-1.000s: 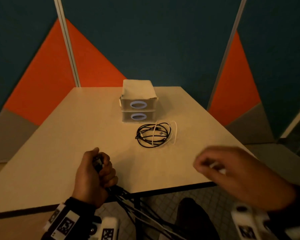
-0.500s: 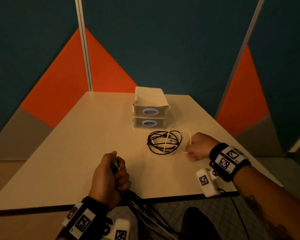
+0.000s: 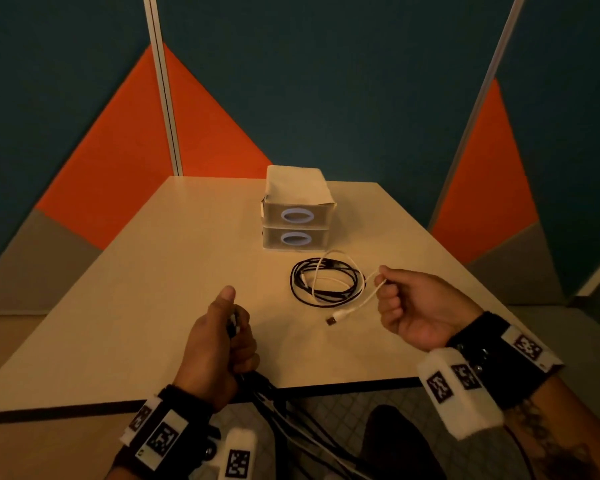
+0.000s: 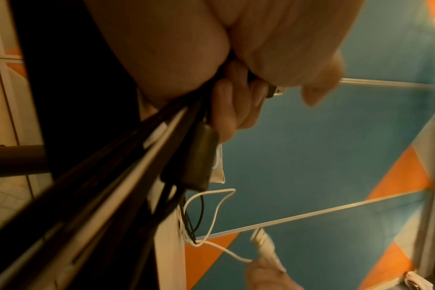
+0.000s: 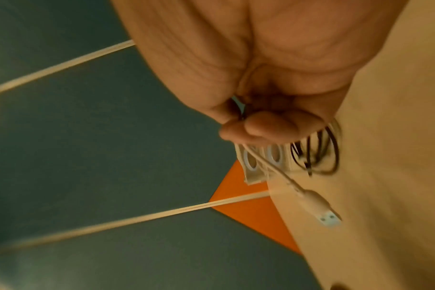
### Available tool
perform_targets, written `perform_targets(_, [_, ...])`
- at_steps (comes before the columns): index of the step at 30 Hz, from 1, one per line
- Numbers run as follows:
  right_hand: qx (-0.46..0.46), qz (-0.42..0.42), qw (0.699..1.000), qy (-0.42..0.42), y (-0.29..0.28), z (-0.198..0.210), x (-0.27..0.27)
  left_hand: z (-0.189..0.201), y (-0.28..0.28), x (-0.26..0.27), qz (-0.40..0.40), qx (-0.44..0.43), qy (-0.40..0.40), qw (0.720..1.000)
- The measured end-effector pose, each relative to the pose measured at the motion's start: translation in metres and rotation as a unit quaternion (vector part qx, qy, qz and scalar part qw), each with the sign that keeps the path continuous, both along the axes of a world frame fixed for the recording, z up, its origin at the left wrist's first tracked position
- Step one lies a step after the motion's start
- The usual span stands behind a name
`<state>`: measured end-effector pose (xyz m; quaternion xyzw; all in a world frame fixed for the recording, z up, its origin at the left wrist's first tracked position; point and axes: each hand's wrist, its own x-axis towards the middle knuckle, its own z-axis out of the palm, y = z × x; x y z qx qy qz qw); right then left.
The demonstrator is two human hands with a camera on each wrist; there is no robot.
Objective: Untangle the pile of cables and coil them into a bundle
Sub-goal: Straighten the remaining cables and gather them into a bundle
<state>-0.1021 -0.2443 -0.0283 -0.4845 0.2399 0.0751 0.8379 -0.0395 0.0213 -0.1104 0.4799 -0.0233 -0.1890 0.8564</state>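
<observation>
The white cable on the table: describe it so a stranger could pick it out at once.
On the pale table, in front of the two stacked drawer boxes, lies a loose coil of cables. The white cable threads through that coil, and the right hand pinches it near its free end, its USB plug just off the tabletop. It is the only white strand among black cable loops.

Left hand [image 3: 219,344] fisted round a bunch of cables [image 3: 291,420] at the table [image 3: 153,306] near edge, thumb up, right hand [image 3: 416,306] raised over the table, fingertips pinching the white cable [image 3: 368,299]
</observation>
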Motion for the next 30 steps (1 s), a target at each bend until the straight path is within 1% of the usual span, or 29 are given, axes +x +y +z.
perform_targets(2, [0.097,0.004,0.995,-0.012,0.012,-0.007,-0.004,-0.002,0.0,0.0,-0.019,0.001,-0.032,0.999])
perform_targets(7, [0.219,0.025,0.974,-0.046,0.066,-0.024,-0.019,-0.012,0.003,0.0,-0.073,-0.023,-0.111,0.991])
perform_targets(9, [0.24,0.032,0.969,-0.049,0.084,-0.032,-0.023,-0.016,0.004,0.001,-0.077,-0.022,-0.127,0.989])
perform_targets(14, [0.247,0.02,0.968,-0.046,0.113,-0.049,-0.028,-0.016,0.006,-0.001,-0.078,-0.043,-0.135,0.987])
perform_targets(17, [0.201,0.007,0.979,-0.029,0.122,-0.057,-0.03,-0.012,0.004,-0.004,-0.062,-0.005,-0.143,0.988])
perform_targets(20, [0.099,0.001,0.995,-0.02,0.131,-0.064,-0.034,-0.012,0.002,-0.005,-0.038,0.008,-0.146,0.989])
perform_targets(22, [0.027,0.011,0.999,-0.019,0.135,-0.068,-0.036,-0.012,0.003,-0.005,-0.031,0.004,-0.149,0.988])
perform_targets(24, [-0.03,0.028,0.999,-0.022,0.138,-0.071,-0.038,-0.013,0.003,-0.006,-0.02,0.016,-0.165,0.986])
perform_targets(27, [-0.089,0.055,0.994,-0.027,0.143,-0.07,-0.039,-0.015,0.003,-0.008,0.01,0.039,-0.183,0.982])
perform_targets(30, [-0.137,0.073,0.988,-0.016,0.147,-0.072,-0.042,-0.013,0.001,-0.01,0.011,0.025,-0.164,0.986])
